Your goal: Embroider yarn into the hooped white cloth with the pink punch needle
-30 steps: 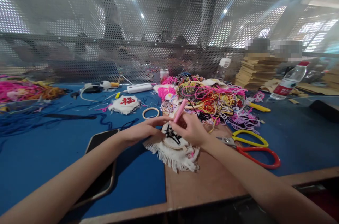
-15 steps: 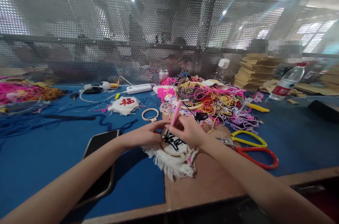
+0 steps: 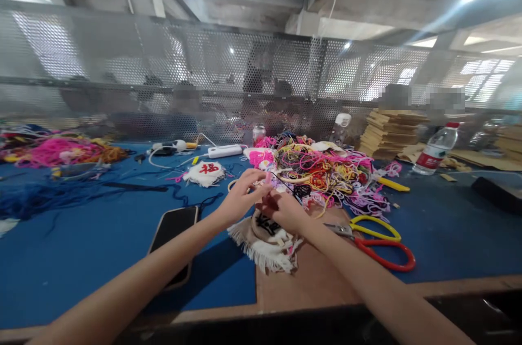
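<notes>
My right hand (image 3: pixel 285 209) is closed around a pink pen-like punch needle (image 3: pixel 268 177), mostly hidden by my fingers. Black yarn (image 3: pixel 281 179) runs from beside it toward a small black tangle. My left hand (image 3: pixel 244 195) meets the right one, its fingertips pinched close to the tool; what they grip is hidden. Just below both hands lies a round embroidery hoop (image 3: pixel 261 233) with white fringed cloth (image 3: pixel 261 252) stretched in it, bearing black yarn strokes. The hands cover its upper part.
Behind the hands is a heap of colourful yarn (image 3: pixel 318 162). Scissors (image 3: pixel 346 230) with yellow and red handles lie right, a phone (image 3: pixel 175 236) left. Farther back are a white cloth with a red character (image 3: pixel 207 171), a white power strip (image 3: pixel 225 151) and a water bottle (image 3: pixel 436 149).
My left hand has left the hoop's edge and risen to the right hand's fingers. The pink punch needle, upright before, is now mostly hidden. The view has tilted upward.
</notes>
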`<state>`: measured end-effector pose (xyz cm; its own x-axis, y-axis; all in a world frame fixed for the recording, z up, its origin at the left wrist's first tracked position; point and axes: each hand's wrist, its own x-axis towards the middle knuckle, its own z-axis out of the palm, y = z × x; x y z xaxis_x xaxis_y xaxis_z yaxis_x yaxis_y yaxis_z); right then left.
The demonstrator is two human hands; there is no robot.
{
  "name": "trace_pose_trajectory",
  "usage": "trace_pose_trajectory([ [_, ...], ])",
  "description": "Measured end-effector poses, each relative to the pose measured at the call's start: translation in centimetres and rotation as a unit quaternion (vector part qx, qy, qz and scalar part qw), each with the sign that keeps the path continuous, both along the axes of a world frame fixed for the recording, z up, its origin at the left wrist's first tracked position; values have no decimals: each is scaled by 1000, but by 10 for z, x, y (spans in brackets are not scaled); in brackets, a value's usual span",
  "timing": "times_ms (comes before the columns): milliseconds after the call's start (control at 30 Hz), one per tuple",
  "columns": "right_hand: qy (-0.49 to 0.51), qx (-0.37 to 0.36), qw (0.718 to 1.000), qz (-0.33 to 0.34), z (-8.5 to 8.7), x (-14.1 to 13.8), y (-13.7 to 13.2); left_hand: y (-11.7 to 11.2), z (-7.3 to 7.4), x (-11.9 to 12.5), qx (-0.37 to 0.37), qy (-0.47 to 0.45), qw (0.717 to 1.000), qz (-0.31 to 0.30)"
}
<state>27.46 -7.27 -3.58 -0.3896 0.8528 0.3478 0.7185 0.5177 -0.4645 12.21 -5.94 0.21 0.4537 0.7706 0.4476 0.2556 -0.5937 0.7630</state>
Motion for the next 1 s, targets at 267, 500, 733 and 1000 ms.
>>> trace_pose_trajectory([
  [267, -29, 4, 999, -22, 27, 15, -30, -7, 7, 5, 51, 15, 997, 57],
  [500, -161, 14, 969, -188, 44, 102, -94, -7, -7, 1, 17, -14, 999, 38],
  [733, -210, -79, 960, -169, 15, 174, -99, 1, -7, -12, -41, -58, 996, 49],
  [1000, -262, -113, 954, -95, 25, 173, -85, 2, 3, -16, -76, -115, 989, 51],
])
